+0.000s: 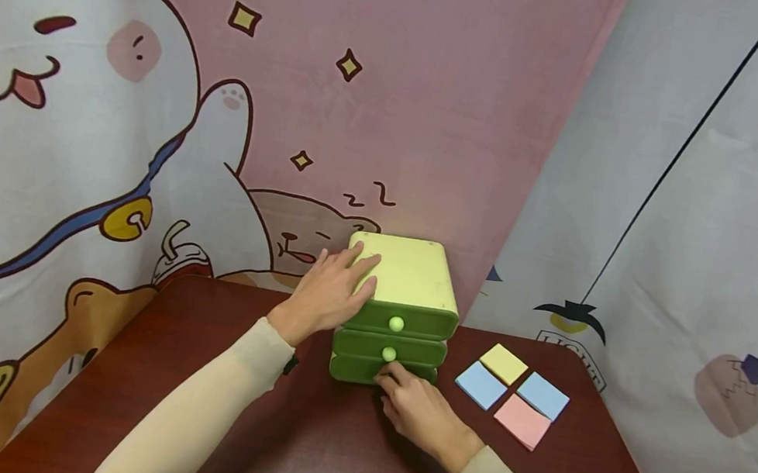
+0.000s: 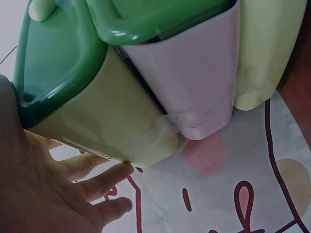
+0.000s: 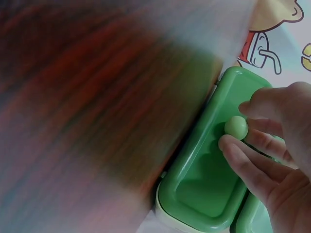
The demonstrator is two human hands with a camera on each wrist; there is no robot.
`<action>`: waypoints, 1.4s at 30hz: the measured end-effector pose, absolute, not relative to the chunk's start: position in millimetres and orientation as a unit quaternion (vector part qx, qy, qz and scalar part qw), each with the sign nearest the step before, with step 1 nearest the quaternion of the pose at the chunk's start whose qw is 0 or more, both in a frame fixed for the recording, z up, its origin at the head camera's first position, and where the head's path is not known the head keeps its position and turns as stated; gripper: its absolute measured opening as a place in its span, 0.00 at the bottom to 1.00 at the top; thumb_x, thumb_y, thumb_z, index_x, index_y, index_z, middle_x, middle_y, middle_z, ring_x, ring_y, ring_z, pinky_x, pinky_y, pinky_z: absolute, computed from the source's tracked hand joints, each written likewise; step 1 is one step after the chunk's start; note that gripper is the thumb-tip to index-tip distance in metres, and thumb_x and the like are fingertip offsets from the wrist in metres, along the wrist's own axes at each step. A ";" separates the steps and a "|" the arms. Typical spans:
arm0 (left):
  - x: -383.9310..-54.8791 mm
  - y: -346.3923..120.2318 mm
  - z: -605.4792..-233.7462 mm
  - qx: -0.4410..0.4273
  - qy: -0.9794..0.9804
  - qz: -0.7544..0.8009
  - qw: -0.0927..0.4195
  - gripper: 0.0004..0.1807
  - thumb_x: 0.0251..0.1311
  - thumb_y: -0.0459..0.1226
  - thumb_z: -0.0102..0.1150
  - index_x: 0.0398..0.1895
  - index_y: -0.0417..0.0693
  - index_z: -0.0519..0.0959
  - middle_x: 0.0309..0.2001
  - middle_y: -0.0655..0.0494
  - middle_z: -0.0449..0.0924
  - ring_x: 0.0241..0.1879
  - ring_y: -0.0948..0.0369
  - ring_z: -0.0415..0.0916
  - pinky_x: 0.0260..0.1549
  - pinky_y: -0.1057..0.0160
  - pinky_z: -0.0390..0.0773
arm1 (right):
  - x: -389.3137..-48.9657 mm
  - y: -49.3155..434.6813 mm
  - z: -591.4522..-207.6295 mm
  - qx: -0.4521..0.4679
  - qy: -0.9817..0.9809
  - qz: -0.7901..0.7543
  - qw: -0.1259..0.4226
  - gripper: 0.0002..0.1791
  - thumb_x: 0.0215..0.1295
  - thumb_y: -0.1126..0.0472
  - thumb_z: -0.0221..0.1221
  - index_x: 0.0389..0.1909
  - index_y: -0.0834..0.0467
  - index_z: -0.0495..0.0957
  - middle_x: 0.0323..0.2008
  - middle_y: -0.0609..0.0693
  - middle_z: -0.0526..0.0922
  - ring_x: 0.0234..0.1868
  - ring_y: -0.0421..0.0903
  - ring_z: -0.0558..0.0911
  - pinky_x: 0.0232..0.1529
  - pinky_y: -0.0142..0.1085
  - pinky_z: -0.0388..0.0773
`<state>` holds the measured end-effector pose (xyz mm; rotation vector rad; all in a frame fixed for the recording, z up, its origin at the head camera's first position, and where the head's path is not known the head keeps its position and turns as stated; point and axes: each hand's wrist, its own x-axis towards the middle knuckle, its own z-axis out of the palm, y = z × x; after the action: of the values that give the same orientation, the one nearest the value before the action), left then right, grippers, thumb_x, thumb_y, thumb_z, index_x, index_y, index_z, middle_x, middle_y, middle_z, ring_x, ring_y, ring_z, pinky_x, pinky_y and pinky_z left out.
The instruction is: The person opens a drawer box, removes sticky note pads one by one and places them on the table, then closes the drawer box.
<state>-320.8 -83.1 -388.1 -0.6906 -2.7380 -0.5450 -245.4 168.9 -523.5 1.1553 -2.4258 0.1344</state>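
Observation:
A small desktop drawer unit (image 1: 410,271) stands on the table, with a pale yellow top and green drawer fronts, each with a round knob. My left hand (image 1: 329,289) rests on its top left edge, fingers spread. The left wrist view shows that hand (image 2: 63,184) beside the yellow upper body (image 2: 107,116); a pink section (image 2: 194,77) sits below it. My right hand (image 1: 419,409) is at the bottom drawer (image 1: 351,368). In the right wrist view, thumb and fingers pinch its light green knob (image 3: 236,127). The head view hides that knob behind the right hand.
Several square paper pads lie right of the unit: a yellow one (image 1: 503,364), a blue one (image 1: 481,385), another blue one (image 1: 543,396) and a pink one (image 1: 522,421). A cartoon-printed cloth (image 1: 434,118) hangs behind the dark red table (image 1: 212,342).

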 end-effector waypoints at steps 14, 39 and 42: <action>-320.7 -82.8 -386.1 -0.244 -0.942 -0.188 0.137 0.36 0.93 0.59 0.34 0.94 0.59 0.68 0.95 0.42 0.58 0.88 0.35 0.69 0.93 0.28 0.52 | -246.4 170.6 -519.6 0.405 -0.883 0.022 0.236 0.17 0.70 0.58 0.82 0.57 0.55 0.93 0.56 0.47 0.90 0.54 0.45 0.90 0.56 0.41 0.93; -322.2 -88.2 -394.2 -0.264 -0.931 -0.212 0.135 0.38 0.94 0.62 0.33 0.95 0.59 0.65 0.97 0.42 0.52 0.94 0.38 0.58 0.91 0.24 0.57 | -253.0 187.6 -511.6 0.432 -0.883 0.123 0.134 0.07 0.79 0.58 0.75 0.53 0.51 0.95 0.64 0.49 0.89 0.61 0.43 0.92 0.60 0.40 0.93; -321.6 -90.0 -396.0 -0.270 -0.927 -0.222 0.137 0.39 0.94 0.63 0.33 0.95 0.58 0.65 0.97 0.42 0.50 0.94 0.39 0.58 0.91 0.25 0.57 | -250.3 190.9 -510.8 0.430 -0.886 0.129 0.118 0.08 0.81 0.59 0.73 0.54 0.51 0.95 0.66 0.50 0.88 0.59 0.43 0.93 0.58 0.39 0.94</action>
<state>-321.6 -90.0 -396.0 -0.7805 -2.6833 -0.6415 -250.3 190.9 -510.8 1.2589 -2.5899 0.3759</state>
